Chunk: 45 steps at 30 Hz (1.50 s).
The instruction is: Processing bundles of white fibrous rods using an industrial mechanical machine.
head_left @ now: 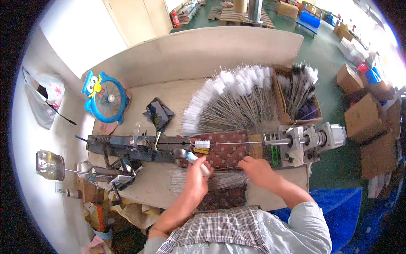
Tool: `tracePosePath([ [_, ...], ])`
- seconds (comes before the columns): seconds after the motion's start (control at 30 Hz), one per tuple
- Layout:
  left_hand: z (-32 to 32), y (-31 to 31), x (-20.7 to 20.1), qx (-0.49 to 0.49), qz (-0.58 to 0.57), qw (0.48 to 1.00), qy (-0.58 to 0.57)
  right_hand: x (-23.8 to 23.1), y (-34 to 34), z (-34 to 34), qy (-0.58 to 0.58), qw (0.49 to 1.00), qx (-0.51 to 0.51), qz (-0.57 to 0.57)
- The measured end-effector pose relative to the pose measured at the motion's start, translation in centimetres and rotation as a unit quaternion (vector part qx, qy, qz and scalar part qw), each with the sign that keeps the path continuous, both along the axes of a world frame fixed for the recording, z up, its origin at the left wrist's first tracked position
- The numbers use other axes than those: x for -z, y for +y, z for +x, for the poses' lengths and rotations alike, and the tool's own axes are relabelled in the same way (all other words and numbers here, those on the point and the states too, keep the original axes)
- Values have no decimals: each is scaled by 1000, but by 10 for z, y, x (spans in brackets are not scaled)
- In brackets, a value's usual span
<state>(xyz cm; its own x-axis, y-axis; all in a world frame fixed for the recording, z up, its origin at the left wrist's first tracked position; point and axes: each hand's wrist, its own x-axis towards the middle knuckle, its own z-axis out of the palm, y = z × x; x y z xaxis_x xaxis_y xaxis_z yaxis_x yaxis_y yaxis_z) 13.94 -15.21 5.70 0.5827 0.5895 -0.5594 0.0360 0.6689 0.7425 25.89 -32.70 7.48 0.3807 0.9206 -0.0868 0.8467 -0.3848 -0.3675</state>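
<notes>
**A:** Head view, single frame. What did you log for the hands?

**B:** I noted my left hand (198, 173) curled round a small white tube-like piece (198, 163), fingers closed on it, just near of the blue machine bed (127, 146). My right hand (256, 167) lay palm down, fingers bent, on the patterned red cloth (224, 154); I could not tell whether it pinched anything.

**A:** And the workpiece?

**B:** A thin wire (237, 143) ran left to right from a white brush tuft (202, 144) on the bed to the grey motor unit (306, 142) at the right end of the table. The tuft sat just far of the left hand, not touching it as far as I could see.

**A:** Stock around it?

**B:** A fan of finished white-tipped wire brushes (230, 99) was spread on the far side of the wooden table (169, 95). A cardboard box (281, 108) at the far right held more brushes. A bundle of bare wires (211, 180) lay near the hands, partly under them.

**A:** Anything else?

**B:** A blue toy fan (105, 97) stood at the far left, and a dark tablet (158, 113) lay just right of it.
</notes>
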Motion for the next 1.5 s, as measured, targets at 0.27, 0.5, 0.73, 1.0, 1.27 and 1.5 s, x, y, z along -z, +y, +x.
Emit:
tracePosePath([
  [0.27, -45, 46, -98, 26, -275, 925, -262, -11, 14, 0, -7, 999, 19, 30],
  [0.5, -66, 25, -78, 238, -128, 953, -140, -78, -7, 38, -166, 982, 18, 90],
  [0.73, 14, -7, -67, 390, 195, 882, -179, -90, -14, 76, -105, 956, 128, 244],
  [1.0, 107, -36, -30, 349, 772, 531, 5, -69, 3, 72, 14, 942, 138, 305],
  [1.27, 122, 17, -1, 243, 865, 438, 32, -63, -2, 81, 24, 984, 102, 143],
  [1.5, -8, 24, -16, 233, 760, 606, 9, -67, 66, 62, 31, 948, -102, 300],
])
